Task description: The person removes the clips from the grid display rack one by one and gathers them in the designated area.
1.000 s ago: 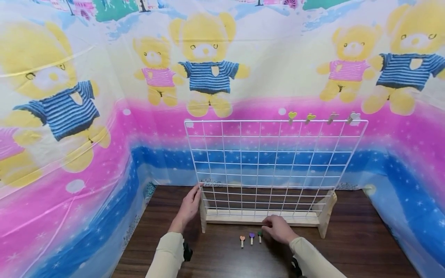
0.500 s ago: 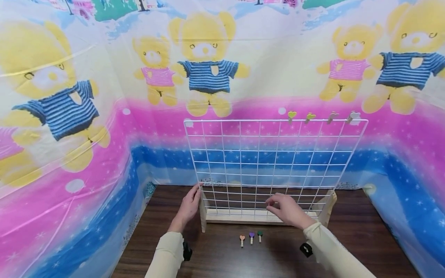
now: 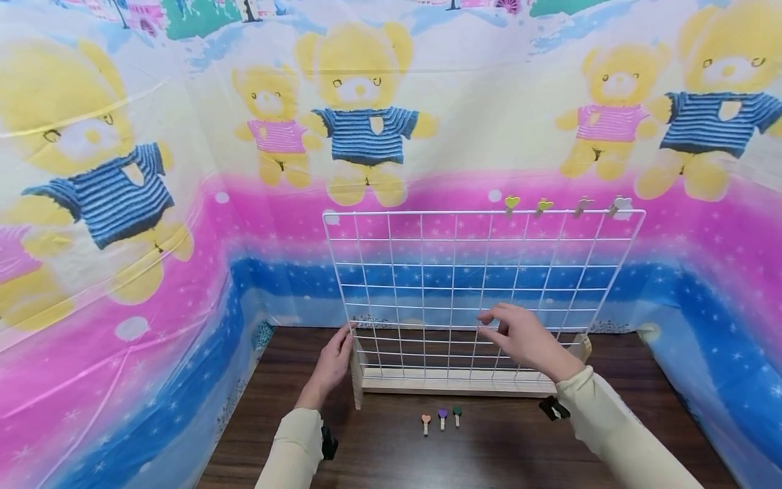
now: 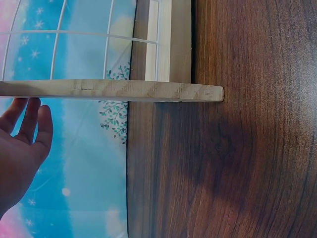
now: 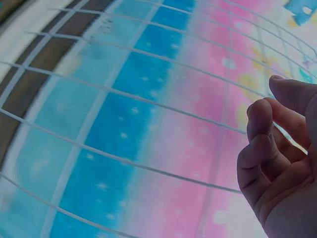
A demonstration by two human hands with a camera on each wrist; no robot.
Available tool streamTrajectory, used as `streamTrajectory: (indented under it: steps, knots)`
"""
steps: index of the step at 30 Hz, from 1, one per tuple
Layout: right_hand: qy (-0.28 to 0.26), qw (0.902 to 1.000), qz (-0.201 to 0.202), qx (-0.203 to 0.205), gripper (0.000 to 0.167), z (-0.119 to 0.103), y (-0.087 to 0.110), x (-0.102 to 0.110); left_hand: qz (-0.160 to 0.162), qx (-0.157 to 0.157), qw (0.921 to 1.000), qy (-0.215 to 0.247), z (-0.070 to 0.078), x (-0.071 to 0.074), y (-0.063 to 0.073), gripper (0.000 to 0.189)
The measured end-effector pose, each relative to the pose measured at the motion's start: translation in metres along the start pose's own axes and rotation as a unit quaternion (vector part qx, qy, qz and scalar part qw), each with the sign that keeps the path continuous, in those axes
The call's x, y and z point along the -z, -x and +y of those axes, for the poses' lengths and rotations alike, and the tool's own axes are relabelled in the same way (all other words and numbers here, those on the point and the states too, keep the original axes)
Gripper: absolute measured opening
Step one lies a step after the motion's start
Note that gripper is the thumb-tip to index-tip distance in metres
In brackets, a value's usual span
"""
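Observation:
A white wire grid panel (image 3: 421, 212) stands upright in a wooden stand (image 3: 452, 390). My left hand (image 3: 332, 360) rests its fingertips against the outer side of the stand's left leg (image 4: 114, 89), fingers fairly straight. In front of the grid my right hand (image 3: 528, 339) is raised, fingers loosely bent; thumb and index finger (image 5: 260, 119) are apart with nothing seen between them. Below it on the table lie three heart-topped clothespins in a row: orange (image 3: 425, 424), purple (image 3: 442, 418) and green (image 3: 457, 416).
Along the grid's top bar, toward the right, sit several heart clothespins, among them a yellow one (image 3: 512, 203) and a white one (image 3: 621, 204). A bear-printed cloth (image 3: 489, 136) hangs behind and at both sides of the dark wooden table (image 3: 391, 462).
My right hand has risen from beside the green clothespin, up and slightly right, to the grid's middle. The three clothespins stayed on the table. My left hand has stayed in place.

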State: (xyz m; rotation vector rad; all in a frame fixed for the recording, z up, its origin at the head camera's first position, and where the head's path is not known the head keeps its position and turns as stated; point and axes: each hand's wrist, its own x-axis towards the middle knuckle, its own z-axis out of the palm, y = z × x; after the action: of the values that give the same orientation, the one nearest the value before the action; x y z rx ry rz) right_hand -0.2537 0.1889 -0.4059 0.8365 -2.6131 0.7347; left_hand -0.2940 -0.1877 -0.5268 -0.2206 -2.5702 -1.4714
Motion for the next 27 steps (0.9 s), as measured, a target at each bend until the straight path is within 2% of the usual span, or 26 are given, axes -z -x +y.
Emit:
streamTrajectory:
  steps: [7,15,20,27]
  knots:
    - [0.035,0.9966,0.057,0.048,0.020,-0.005,-0.012,0.030,0.001,-0.003,1.0000,-0.004,-0.001,0.000,-0.001,0.036]
    - [0.050,0.9900,0.114,0.067,0.024,-0.020,-0.024,0.064,0.002,0.001,1.0000,-0.002,-0.001,-0.001,-0.001,0.036]
    - [0.046,0.9824,0.158,0.088,0.027,-0.028,-0.034,0.083,-0.002,0.002,1.0000,0.003,-0.001,-0.001,-0.001,0.037]
    - [0.035,0.9671,0.222,0.119,0.032,-0.039,-0.047,0.107,-0.002,0.007,1.0000,0.006,-0.002,-0.001,0.000,0.037]
